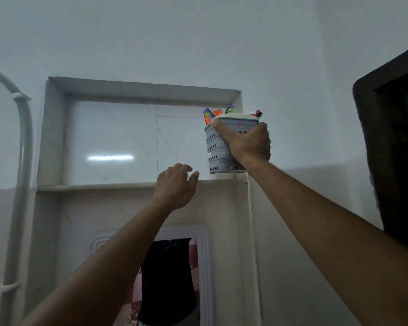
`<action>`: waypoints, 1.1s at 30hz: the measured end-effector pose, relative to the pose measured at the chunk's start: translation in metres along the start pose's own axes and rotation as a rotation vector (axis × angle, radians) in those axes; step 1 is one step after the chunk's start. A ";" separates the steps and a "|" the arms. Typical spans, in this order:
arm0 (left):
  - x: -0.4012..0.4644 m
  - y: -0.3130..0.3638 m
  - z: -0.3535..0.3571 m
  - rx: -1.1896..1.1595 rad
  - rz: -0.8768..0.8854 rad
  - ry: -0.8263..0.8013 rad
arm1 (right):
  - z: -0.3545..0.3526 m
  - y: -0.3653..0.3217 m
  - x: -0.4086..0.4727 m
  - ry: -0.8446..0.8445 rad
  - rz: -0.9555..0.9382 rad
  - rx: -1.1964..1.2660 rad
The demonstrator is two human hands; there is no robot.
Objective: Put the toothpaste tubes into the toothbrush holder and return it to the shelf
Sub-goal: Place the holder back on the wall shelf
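My right hand (245,142) grips the grey perforated toothbrush holder (216,151) from its front, holding it at the right end of the recessed wall shelf (99,186). The holder's base is level with the ledge; I cannot tell whether it rests on it. Red toothpaste tubes (217,113) and purple toothbrush heads (207,112) stick out above its white rim. My left hand (176,187) is raised in front of the ledge, left of the holder, fingers spread and holding nothing.
The niche has a glossy marble back wall (111,142). A white pipe (24,149) runs up the wall at left. A dark wooden frame (396,142) stands at right. Below the shelf hangs a mirror (172,278) with a white frame.
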State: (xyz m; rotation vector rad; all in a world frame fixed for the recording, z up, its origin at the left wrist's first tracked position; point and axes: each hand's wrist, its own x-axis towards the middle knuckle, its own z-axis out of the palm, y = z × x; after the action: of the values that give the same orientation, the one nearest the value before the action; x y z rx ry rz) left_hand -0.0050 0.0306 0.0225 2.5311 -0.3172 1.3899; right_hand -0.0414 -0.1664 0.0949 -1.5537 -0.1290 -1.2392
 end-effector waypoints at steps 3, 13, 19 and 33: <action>0.005 -0.007 0.022 0.030 -0.015 -0.035 | 0.020 0.019 0.011 0.001 0.003 -0.013; 0.006 -0.018 0.060 0.171 0.022 0.077 | 0.063 0.063 0.023 0.102 -0.056 -0.243; 0.009 -0.023 0.065 0.159 0.033 0.116 | 0.083 0.079 0.018 0.014 -0.102 -0.463; -0.002 -0.013 0.051 -0.139 -0.002 0.140 | 0.056 0.114 -0.015 0.039 -0.373 -0.242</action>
State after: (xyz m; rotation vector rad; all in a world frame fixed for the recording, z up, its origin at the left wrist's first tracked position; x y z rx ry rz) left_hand 0.0383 0.0275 -0.0066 2.3097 -0.3705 1.4805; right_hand 0.0600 -0.1622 0.0167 -1.7654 -0.2600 -1.6243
